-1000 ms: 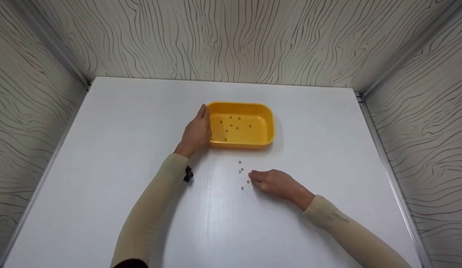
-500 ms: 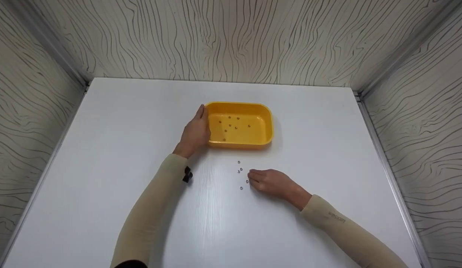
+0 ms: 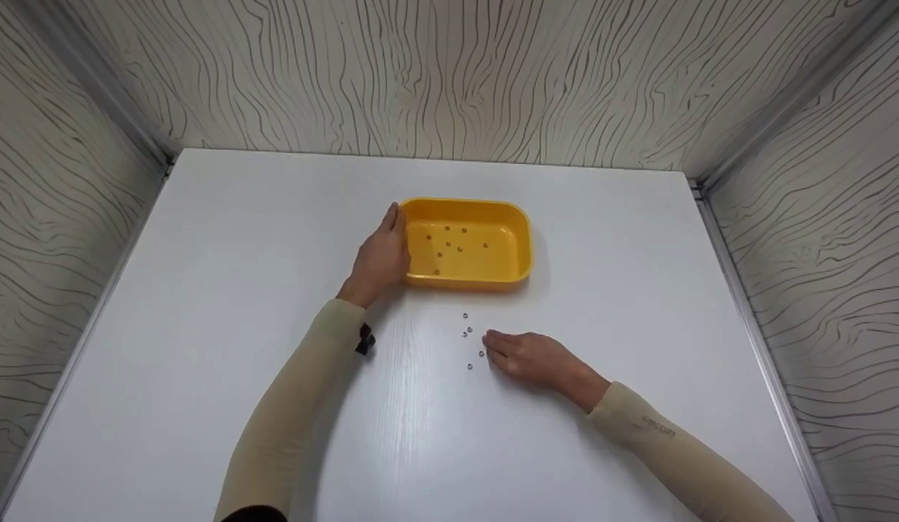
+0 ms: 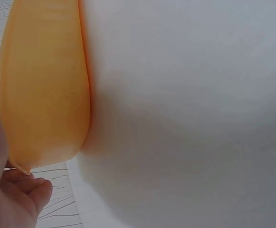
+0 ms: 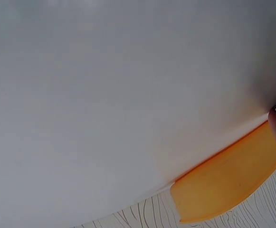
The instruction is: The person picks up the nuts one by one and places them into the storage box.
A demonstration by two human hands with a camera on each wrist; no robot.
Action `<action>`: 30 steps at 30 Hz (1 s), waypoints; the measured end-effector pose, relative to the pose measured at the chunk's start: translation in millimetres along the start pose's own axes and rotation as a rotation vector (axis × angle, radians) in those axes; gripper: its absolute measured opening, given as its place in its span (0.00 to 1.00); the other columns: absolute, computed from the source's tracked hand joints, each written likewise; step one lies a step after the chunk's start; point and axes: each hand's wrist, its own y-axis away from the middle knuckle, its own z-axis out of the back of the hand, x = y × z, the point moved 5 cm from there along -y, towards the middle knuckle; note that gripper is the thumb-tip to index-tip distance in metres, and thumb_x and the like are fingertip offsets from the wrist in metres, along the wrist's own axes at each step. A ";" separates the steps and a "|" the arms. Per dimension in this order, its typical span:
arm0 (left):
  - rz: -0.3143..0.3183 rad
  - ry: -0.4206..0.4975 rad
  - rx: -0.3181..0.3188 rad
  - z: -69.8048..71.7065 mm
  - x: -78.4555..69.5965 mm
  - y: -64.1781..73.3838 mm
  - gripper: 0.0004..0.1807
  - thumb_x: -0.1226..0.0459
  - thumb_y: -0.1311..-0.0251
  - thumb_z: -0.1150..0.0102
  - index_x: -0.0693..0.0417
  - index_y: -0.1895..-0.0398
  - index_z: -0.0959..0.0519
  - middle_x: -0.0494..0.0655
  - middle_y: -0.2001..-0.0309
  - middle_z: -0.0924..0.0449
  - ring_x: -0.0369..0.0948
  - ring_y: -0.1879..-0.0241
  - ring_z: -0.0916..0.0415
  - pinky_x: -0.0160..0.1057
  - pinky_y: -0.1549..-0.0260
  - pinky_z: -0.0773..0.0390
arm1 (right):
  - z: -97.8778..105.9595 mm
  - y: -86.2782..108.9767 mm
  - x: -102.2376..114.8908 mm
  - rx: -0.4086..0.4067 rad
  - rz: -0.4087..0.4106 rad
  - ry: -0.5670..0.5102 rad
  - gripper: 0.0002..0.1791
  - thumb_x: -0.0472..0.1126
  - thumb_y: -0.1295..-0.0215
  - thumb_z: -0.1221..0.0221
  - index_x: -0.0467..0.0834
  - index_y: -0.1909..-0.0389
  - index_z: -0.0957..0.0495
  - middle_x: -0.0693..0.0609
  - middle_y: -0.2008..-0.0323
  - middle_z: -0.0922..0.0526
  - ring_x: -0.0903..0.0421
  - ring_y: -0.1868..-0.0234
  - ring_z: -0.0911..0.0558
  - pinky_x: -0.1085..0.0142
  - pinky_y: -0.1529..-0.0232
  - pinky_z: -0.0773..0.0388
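A yellow plastic tub (image 3: 504, 261) stands on the table, with several small shiny ring-like metal pieces (image 3: 460, 249) scattered on its floor. My left hand (image 3: 380, 257) grips the tub's left end; in the left wrist view the curled fingers (image 4: 40, 192) show at its rim. Between the tub and my right hand (image 3: 533, 357), several more metal pieces (image 3: 470, 367) lie loose on the table. The right hand's fingers are bent and drawn together, tips down at the tabletop right beside these pieces. I cannot tell whether a piece is pinched between those fingertips.
The white table (image 3: 203, 290) is enclosed by wood-grain patterned walls (image 3: 449, 80) at the back and both sides. Metal profiles (image 3: 761, 319) run along its side edges. A small black clip (image 3: 365, 339) sits at the left sleeve's wrist.
Both hands, the tub and the loose metal pieces hold practically the same places as before. Only a slight shift of the whole head view shows.
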 end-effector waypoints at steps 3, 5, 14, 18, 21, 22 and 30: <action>-0.016 -0.019 -0.008 0.6 -1.1 0.3 0.37 0.65 0.20 0.55 0.59 0.14 0.54 0.53 0.13 0.56 0.50 0.19 0.39 0.48 0.21 0.33 | -0.1 2.0 -0.7 0.008 -0.007 0.046 0.21 0.36 0.43 0.24 0.41 0.47 0.12 0.50 0.48 0.08 0.58 0.47 0.09 0.69 0.56 0.11; -0.023 -0.028 -0.010 0.8 -1.8 0.3 0.36 0.65 0.20 0.56 0.59 0.14 0.54 0.54 0.13 0.56 0.51 0.19 0.38 0.48 0.22 0.32 | 0.1 2.3 -1.5 0.013 -0.015 0.068 0.23 0.37 0.43 0.24 0.41 0.45 0.13 0.50 0.47 0.08 0.59 0.46 0.09 0.69 0.54 0.11; -0.058 -0.071 -0.030 3.4 -3.7 0.2 0.35 0.65 0.19 0.58 0.62 0.15 0.54 0.58 0.14 0.54 0.52 0.16 0.46 0.49 0.19 0.38 | 2.8 0.1 -3.8 0.001 -0.019 0.105 0.24 0.38 0.41 0.25 0.40 0.43 0.14 0.49 0.46 0.09 0.59 0.45 0.10 0.69 0.52 0.12; -0.074 -0.121 -0.046 4.3 -4.6 0.7 0.34 0.65 0.19 0.60 0.64 0.16 0.52 0.61 0.15 0.52 0.54 0.16 0.46 0.52 0.19 0.38 | 5.1 0.0 -6.8 -0.035 -0.036 0.099 0.25 0.37 0.44 0.23 0.39 0.44 0.14 0.49 0.48 0.08 0.58 0.47 0.09 0.69 0.54 0.11; -0.070 -0.158 -0.053 3.9 -4.9 0.8 0.33 0.64 0.19 0.60 0.63 0.16 0.51 0.61 0.15 0.50 0.55 0.17 0.44 0.53 0.19 0.37 | 7.9 0.1 -10.0 -0.086 -0.058 0.056 0.26 0.35 0.47 0.22 0.38 0.45 0.14 0.47 0.48 0.08 0.57 0.48 0.09 0.68 0.55 0.11; -0.066 -0.165 -0.054 3.8 -4.9 0.8 0.33 0.64 0.19 0.60 0.63 0.16 0.51 0.60 0.15 0.50 0.55 0.17 0.43 0.53 0.19 0.36 | 9.2 0.0 -11.4 -0.108 -0.067 0.034 0.25 0.34 0.48 0.22 0.37 0.46 0.13 0.46 0.49 0.08 0.56 0.48 0.08 0.67 0.55 0.10; -0.084 -0.195 -0.056 3.0 -4.5 0.6 0.32 0.63 0.18 0.61 0.64 0.16 0.49 0.61 0.15 0.50 0.55 0.17 0.44 0.53 0.18 0.39 | 14.9 -4.1 -20.1 -0.163 -0.128 -0.078 0.24 0.32 0.50 0.22 0.37 0.48 0.13 0.45 0.48 0.08 0.55 0.48 0.08 0.65 0.54 0.10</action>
